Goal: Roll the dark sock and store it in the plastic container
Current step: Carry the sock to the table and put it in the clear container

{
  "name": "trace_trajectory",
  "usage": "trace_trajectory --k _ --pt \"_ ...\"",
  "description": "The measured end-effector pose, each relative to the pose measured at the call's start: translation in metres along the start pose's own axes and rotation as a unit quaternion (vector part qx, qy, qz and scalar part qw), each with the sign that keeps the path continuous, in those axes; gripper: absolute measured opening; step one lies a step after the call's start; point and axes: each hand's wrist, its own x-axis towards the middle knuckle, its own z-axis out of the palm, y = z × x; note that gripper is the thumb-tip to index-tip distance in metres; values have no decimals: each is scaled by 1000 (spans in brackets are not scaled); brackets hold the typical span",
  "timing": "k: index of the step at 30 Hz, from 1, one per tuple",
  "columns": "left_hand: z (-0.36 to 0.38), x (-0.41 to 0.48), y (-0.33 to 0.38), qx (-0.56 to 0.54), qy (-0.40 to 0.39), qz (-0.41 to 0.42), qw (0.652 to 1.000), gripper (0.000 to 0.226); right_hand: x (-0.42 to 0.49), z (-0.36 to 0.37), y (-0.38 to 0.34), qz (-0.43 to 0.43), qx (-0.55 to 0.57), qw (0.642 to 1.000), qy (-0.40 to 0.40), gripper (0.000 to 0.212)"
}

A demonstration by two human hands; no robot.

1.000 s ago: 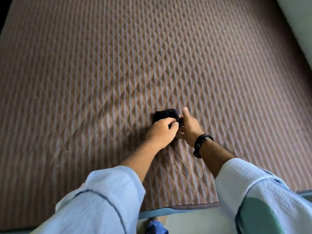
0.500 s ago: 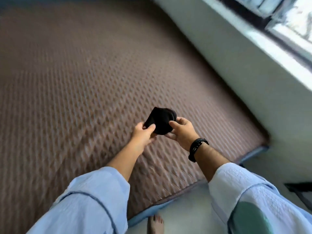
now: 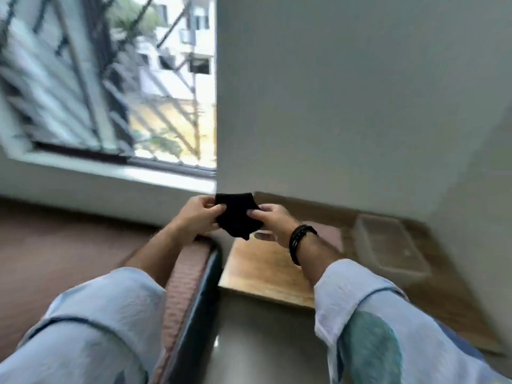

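The dark sock point(image 3: 237, 217), bunched into a compact black roll, is held in the air between both hands. My left hand point(image 3: 197, 217) pinches its left side and my right hand point(image 3: 273, 223), with a black band at the wrist, pinches its right side. The clear plastic container point(image 3: 390, 245) stands to the right on a low wooden surface, apart from the hands. The frame is blurred by motion.
The brown quilted mattress point(image 3: 188, 273) with a dark edge lies at the lower left. A light wooden board point(image 3: 257, 270) sits below the hands. A barred window point(image 3: 110, 87) fills the upper left, and a grey wall point(image 3: 360, 106) rises behind the container.
Both hands lifted the rolled sock off the mattress. The view swung right from the mattress to the window, the wall and the container.
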Motion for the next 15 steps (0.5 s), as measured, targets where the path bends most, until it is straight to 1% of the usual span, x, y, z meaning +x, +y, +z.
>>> trace_trajectory --k 4,6,7,10,12,14,15 --pt "121 26 41 48 -54 -1 997 12 -46 -120 6 20 36 993 115 11" --pt "175 35 49 60 -90 -2 994 12 -66 -168 18 37 49 987 151 16" --pt "202 39 51 64 -107 0 992 11 -73 -191 26 46 59 983 167 18" --pt "276 52 56 77 -135 6 988 18 -87 -251 51 60 75 971 218 17" --pt "325 66 52 78 -148 3 986 16 -88 -292 69 73 77 963 248 8" --pt "373 88 40 76 -156 -14 985 10 -78 -333 88 95 74 959 256 5" --pt "390 98 33 81 -156 -23 984 14 -73 -347 94 103 70 958 260 8"
